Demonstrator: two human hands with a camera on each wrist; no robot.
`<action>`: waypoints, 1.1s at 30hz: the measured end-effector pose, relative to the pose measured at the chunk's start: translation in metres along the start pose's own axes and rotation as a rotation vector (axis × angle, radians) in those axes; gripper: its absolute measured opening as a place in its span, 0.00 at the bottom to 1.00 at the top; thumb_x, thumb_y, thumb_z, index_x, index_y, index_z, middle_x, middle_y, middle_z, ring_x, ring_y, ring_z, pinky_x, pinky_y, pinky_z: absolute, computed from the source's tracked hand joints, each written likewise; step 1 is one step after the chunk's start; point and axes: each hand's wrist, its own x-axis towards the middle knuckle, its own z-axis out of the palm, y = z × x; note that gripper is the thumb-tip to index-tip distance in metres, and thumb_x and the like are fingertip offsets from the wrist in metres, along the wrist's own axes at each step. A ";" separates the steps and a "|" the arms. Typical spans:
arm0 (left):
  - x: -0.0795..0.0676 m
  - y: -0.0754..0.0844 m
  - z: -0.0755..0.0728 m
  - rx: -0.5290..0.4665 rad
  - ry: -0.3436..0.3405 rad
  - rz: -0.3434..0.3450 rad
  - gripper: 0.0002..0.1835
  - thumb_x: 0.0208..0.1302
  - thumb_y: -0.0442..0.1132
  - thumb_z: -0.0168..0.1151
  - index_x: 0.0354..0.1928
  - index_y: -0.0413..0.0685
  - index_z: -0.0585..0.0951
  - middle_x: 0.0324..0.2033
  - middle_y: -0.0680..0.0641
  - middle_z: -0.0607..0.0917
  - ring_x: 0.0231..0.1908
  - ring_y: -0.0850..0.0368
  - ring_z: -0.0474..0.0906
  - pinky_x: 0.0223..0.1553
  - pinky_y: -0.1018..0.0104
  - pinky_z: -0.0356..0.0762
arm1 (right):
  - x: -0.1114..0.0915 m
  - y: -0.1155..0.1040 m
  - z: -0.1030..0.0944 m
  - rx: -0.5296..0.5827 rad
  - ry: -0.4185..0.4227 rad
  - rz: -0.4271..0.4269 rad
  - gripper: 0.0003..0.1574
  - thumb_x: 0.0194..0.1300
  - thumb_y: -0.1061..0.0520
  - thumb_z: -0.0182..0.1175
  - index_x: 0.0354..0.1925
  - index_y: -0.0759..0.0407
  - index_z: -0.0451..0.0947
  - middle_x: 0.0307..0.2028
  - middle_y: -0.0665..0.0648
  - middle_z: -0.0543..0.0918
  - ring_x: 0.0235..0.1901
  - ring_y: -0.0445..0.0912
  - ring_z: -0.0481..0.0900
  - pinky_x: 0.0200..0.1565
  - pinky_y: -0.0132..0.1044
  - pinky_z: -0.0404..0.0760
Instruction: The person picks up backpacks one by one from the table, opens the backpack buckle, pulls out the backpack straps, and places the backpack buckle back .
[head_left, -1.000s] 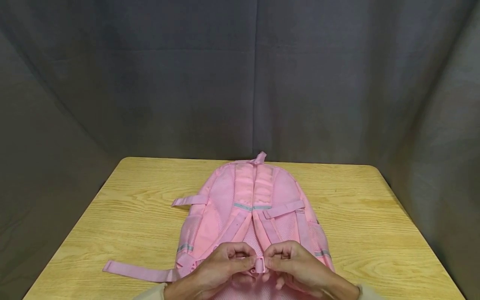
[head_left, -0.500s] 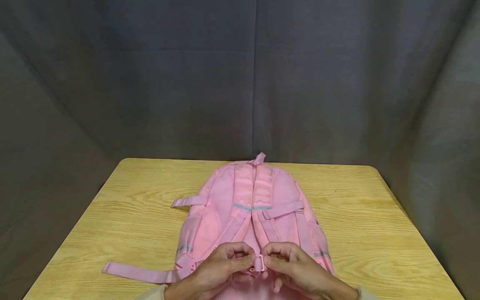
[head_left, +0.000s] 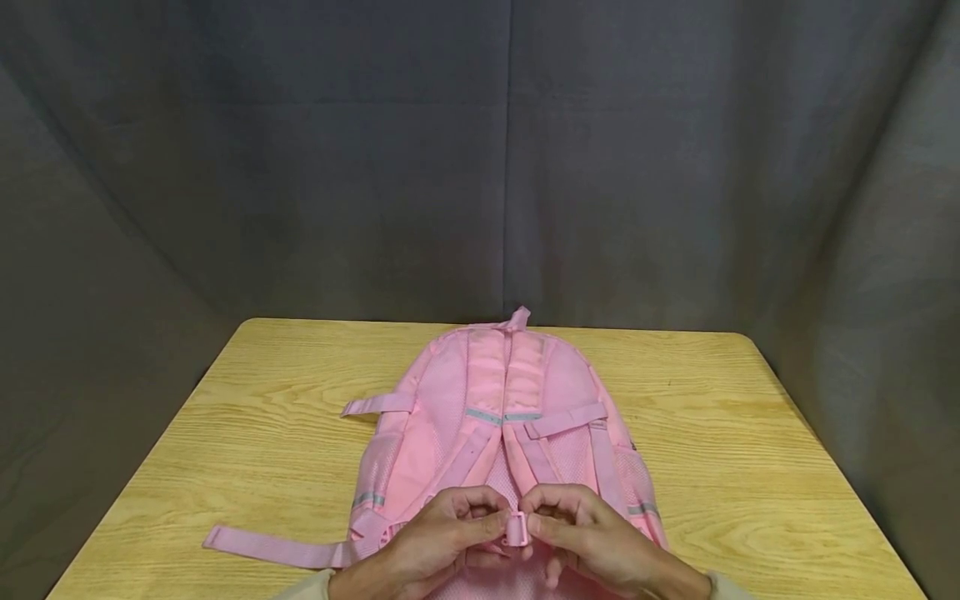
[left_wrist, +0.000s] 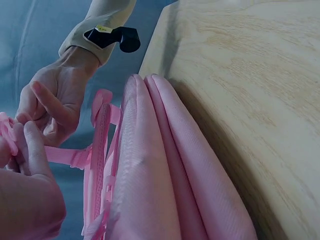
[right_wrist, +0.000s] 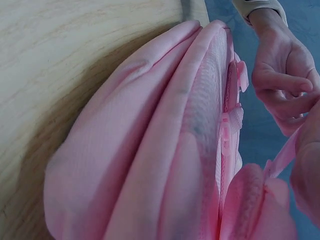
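Observation:
A pink backpack (head_left: 442,450) lies on the table with its shoulder straps facing up. Over its lower part, both hands meet at a small pink plastic strap buckle (head_left: 517,529) with webbing through it. My left hand (head_left: 450,537) pinches the buckle's left side between thumb and fingers. From the other side, my right hand (head_left: 592,537) pinches at its right edge, thumb on top. In the left wrist view, a taut strap (left_wrist: 67,156) runs from the fingers back to the bag, and the buckle (left_wrist: 7,135) is partly cut off by the frame edge.
A loose webbing strap (head_left: 273,547) trails left from the bag onto the wooden table (head_left: 225,450). A shorter strap end (head_left: 375,403) sticks out higher up on the left. Another webbing strap (head_left: 570,418) crosses the right shoulder strap. A dark curtain (head_left: 375,167) hangs behind.
Both hands keep their hold at the buckle and have shifted very slightly left. The buckle has turned a little between the fingers. The backpack stays in place.

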 end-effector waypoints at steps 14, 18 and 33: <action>-0.002 0.004 0.003 0.045 0.038 -0.080 0.02 0.70 0.33 0.61 0.41 0.43 0.79 0.35 0.51 0.87 0.38 0.58 0.87 0.43 0.67 0.85 | 0.001 0.000 -0.003 -0.065 -0.036 -0.015 0.15 0.75 0.70 0.45 0.45 0.89 0.61 0.35 0.51 0.84 0.30 0.36 0.80 0.28 0.25 0.81; -0.002 0.004 0.004 0.059 0.049 -0.077 0.01 0.69 0.32 0.60 0.40 0.43 0.79 0.34 0.51 0.87 0.37 0.59 0.86 0.42 0.68 0.85 | 0.001 -0.002 -0.003 -0.094 -0.046 -0.010 0.15 0.74 0.70 0.46 0.45 0.88 0.64 0.35 0.52 0.84 0.30 0.36 0.80 0.27 0.24 0.80; 0.000 0.008 0.002 0.037 0.047 -0.001 0.02 0.70 0.36 0.61 0.39 0.45 0.79 0.34 0.51 0.88 0.38 0.58 0.87 0.43 0.69 0.85 | 0.000 -0.004 0.001 0.142 -0.014 0.070 0.18 0.77 0.66 0.42 0.51 0.56 0.78 0.41 0.48 0.84 0.42 0.36 0.81 0.36 0.27 0.84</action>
